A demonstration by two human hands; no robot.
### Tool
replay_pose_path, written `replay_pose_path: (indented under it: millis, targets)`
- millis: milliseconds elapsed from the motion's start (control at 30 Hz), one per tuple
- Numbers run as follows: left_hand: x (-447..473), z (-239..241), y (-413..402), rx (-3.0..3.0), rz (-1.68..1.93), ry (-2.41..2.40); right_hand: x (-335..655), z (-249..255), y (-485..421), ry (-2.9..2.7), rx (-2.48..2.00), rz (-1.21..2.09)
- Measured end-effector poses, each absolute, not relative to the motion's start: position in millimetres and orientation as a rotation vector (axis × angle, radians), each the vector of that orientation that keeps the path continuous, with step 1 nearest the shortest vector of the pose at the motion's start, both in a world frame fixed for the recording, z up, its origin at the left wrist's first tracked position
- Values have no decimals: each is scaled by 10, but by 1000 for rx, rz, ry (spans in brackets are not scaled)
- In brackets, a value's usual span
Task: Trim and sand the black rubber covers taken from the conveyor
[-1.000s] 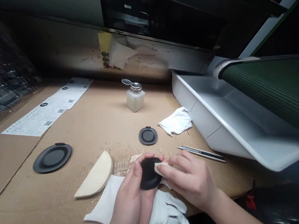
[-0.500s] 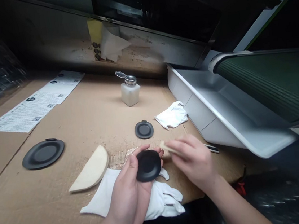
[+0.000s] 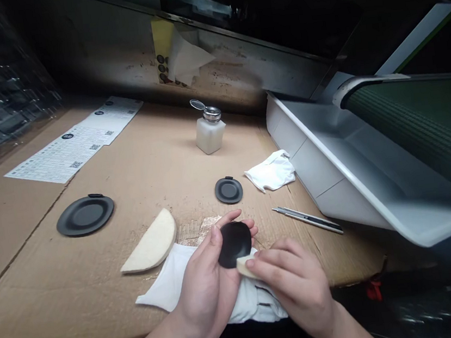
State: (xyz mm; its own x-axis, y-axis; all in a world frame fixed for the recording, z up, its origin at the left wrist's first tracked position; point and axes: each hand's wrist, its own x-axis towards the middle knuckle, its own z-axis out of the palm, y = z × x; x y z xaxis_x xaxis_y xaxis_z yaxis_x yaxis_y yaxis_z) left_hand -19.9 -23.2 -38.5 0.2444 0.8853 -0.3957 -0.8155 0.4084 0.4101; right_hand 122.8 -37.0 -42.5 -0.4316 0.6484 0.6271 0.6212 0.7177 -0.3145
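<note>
My left hand (image 3: 207, 286) grips a small black round disc (image 3: 233, 243) between thumb and fingers, just above the table's near edge. My right hand (image 3: 295, 284) pinches a small cream pad (image 3: 243, 267) and presses its tip against the disc's lower edge. Under both hands lies a white cloth glove (image 3: 173, 279). A cream half-moon pad (image 3: 152, 249) rests to the left of the glove.
On the cardboard-covered table lie a large black disc (image 3: 85, 214), a small black disc (image 3: 228, 190), a white liquid dispenser bottle (image 3: 208, 129), a crumpled white cloth (image 3: 272, 171), a slim knife (image 3: 308, 219) and printed sheets (image 3: 77, 146). A white tray (image 3: 329, 140) and green conveyor belt (image 3: 421, 123) stand at the right.
My right hand lifted the cream pad off the disc to the right, then brought it back down onto the disc's lower edge. The left hand kept hold of the disc.
</note>
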Motion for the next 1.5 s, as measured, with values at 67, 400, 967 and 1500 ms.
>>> replay_pose_path:
  millis: [67, 400, 967, 1500]
  targets:
    - [-197, -395, -235, 143, 1168, 619, 1109, -410, -404, -2151, -955, 23]
    - [-180, -421, -224, 156, 1183, 544, 1218, -303, -392, -2238, -997, 37]
    - [-202, -383, -245, 129, 1137, 581, 1127, -234, -426, -2283, -1061, 130]
    - [-174, -389, -245, 161, 1193, 550, 690, -209, -104, -1890, -1246, -97]
